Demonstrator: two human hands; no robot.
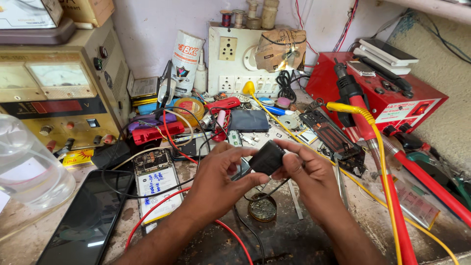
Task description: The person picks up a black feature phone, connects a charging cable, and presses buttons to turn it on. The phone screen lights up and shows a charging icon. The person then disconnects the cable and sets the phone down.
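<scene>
Black and boxy, a small plastic plug block (266, 157) sits pinched between both hands, above the desk. Left hand (216, 179) and right hand (306, 172) close their fingers on it. It might slip and hit the little round tin (262, 207) below.

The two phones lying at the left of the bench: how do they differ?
The black phone lies screen up, closed and dark; the opened phone beside it shows its circuit board and a white battery with handwriting. The black phone looks larger and nearer the edge. Red and black wires cross the opened phone. Both lie flat.
</scene>
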